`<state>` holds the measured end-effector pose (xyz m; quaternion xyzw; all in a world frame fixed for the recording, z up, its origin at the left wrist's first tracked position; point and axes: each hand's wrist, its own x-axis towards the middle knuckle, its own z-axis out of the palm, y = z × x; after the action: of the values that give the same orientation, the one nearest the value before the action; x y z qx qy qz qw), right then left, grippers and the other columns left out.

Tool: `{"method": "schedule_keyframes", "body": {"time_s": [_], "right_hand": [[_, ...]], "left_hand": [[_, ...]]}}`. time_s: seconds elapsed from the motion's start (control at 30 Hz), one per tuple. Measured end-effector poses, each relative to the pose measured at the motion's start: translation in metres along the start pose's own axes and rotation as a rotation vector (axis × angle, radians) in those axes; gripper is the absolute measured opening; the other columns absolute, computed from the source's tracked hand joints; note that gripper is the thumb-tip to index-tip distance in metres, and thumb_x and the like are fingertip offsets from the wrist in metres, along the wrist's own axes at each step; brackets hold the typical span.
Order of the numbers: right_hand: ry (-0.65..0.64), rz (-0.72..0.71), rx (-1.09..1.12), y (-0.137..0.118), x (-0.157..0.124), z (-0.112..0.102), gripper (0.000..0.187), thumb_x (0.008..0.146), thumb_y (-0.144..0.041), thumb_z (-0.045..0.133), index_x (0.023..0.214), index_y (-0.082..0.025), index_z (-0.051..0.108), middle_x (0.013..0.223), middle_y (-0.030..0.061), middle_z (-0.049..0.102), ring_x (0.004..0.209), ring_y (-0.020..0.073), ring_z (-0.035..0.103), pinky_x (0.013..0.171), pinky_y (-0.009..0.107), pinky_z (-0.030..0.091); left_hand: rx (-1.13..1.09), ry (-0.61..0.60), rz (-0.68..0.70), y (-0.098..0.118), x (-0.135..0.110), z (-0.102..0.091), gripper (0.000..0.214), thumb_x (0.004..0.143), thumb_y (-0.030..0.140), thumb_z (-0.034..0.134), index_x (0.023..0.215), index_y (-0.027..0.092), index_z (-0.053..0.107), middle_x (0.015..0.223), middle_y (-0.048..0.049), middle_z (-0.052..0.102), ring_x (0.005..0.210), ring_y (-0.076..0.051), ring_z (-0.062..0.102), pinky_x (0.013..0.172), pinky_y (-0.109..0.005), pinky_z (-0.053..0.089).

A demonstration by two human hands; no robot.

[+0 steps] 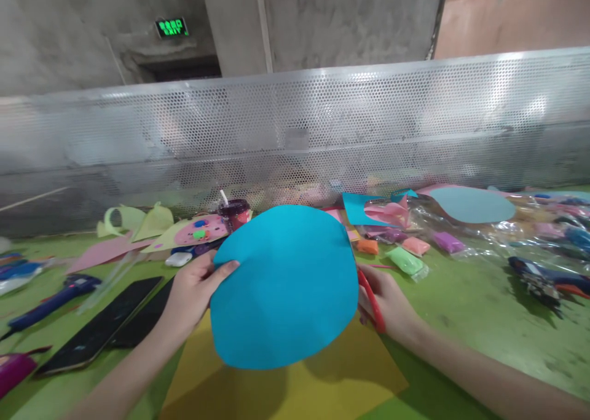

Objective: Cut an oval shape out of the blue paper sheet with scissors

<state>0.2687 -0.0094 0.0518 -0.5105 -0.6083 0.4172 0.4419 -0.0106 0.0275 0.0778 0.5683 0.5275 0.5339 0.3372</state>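
A rounded piece of blue paper [286, 285] is held up in front of me, its outline roughly circular. My left hand [198, 285] pinches its left edge, thumb on the near face and fingers behind. At the right edge, my right hand [385, 297] is closed around red-handled scissors [372, 300]. The blades are hidden, apparently behind or along the blue paper, so I cannot tell how far apart they are. Below lies a yellow sheet of paper [350, 371] on the green table, partly in shadow.
Left are two dark phones [99, 324], a blue glue gun [55, 303] and a lidded cup [234, 214] with a straw. Behind my right hand lie blue paper scraps [357, 208] and small clay packets [408, 261]. Another glue gun [544, 278] lies far right. A perforated metal panel [295, 125] stands behind.
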Motion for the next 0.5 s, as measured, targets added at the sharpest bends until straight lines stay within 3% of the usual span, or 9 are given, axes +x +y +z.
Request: {"method": "schedule_keyframes", "body": {"time_s": [0.5], "right_hand": [[0.001, 0.005, 0.025, 0.0008, 0.0001, 0.0023, 0.021, 0.073, -0.037, 0.047, 0.068, -0.019, 0.037, 0.047, -0.0063, 0.041, 0.038, 0.0081, 0.041, 0.038, 0.021, 0.036]], "left_hand": [[0.093, -0.03, 0.062, -0.0021, 0.0013, -0.0071, 0.028, 0.063, 0.049, 0.064, 0.078, 0.025, 0.065, 0.081, -0.0014, 0.069, 0.075, -0.026, 0.064, 0.063, -0.034, 0.055]]}}
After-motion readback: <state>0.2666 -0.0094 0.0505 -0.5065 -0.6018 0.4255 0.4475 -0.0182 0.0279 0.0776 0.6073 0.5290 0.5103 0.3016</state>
